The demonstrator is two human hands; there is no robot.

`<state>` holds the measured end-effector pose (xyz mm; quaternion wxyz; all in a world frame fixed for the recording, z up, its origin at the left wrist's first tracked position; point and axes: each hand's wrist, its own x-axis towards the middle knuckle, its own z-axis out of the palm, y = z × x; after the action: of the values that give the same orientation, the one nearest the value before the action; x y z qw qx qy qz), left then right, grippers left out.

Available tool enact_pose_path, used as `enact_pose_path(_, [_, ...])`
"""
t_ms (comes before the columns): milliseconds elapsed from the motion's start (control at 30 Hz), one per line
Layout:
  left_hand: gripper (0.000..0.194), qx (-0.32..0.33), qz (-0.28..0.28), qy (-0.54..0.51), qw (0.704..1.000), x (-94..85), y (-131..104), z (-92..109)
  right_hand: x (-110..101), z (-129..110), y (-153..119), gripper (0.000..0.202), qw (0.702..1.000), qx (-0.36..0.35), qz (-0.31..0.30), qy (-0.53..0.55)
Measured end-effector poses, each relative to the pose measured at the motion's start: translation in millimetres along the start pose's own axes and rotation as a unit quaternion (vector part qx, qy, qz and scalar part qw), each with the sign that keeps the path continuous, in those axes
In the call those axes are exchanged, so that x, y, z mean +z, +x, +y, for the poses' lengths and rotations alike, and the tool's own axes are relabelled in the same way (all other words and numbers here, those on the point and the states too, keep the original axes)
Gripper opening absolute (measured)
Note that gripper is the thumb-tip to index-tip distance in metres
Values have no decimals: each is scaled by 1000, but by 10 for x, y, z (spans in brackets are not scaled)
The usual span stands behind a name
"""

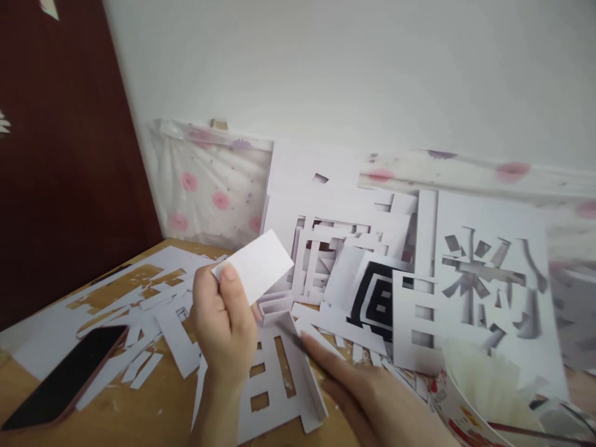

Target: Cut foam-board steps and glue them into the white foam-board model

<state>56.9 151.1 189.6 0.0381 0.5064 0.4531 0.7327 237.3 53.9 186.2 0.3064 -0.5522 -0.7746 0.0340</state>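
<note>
My left hand (226,335) is closed on a small rectangular white card (261,267), with the thumb on its face. My right hand (372,397) grips a dark, slim knife-like tool (297,338); its tip points up and left, toward the folded strip below the card. Under both hands lies a white cut-out character piece (274,406) with rectangular openings and a raised strip along its right edge. The far end of that strip is partly hidden behind my left fingers, so I cannot tell whether the tool touches it.
At left, a phone (69,372) lies beside paper scraps (144,366) on the wooden table (162,416). Cut-out stencil boards (493,217) lean against the wall. A black-printed sheet (372,292) stands among them. A patterned bowl (465,403) with translucent sticks is at lower right.
</note>
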Motion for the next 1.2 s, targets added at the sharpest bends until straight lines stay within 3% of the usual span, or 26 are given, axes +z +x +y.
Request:
enact_pose_path(33, [31,-24,-18,-25,999,-3,-7,25,-31,45,-3,41,999,39,24,23])
enact_pose_path(100, [33,-75,-78,-81,991,12,-42,85,-97,112,11,42,976,157,136,68])
enact_pose_path(167, [35,-114,-161,-136,971,57,-109,148,-133,139,50,45,917,258,282,116])
enact_pose_path(233, [37,-142,-249,-177,941,127,-203,202,-117,130,111,47,868,287,353,197])
enact_pose_path(333, [41,-185,-351,-212,893,244,-340,247,-34,92,217,52,840,278,317,340])
enact_pose_path(433, [44,-225,-395,-216,864,331,-396,245,24,82,294,47,824,301,292,380])
enact_pose_path(500, [49,-246,-414,-214,850,362,-386,220,31,108,314,44,829,301,271,386])
enact_pose_path(633, [54,-260,-424,-223,838,385,-352,154,39,213,311,45,830,281,224,427])
enact_pose_path(800, [55,-294,-391,-274,828,437,-389,136,107,286,341,42,780,254,208,532])
enact_pose_path(867, [57,-321,-390,-321,801,468,-417,158,149,278,385,40,756,246,184,577])
enact_pose_path(967, [58,-371,-403,-409,730,513,-465,183,227,243,474,41,707,243,123,653])
enact_pose_path(1033, [58,-391,-403,-446,697,536,-487,171,280,227,525,42,676,245,95,689])
enact_pose_path(1100, [55,-387,-404,-459,690,546,-484,135,318,228,550,43,667,252,93,695])
enact_pose_path(1200, [46,-371,-392,-421,729,526,-428,71,321,253,531,44,710,263,139,639])
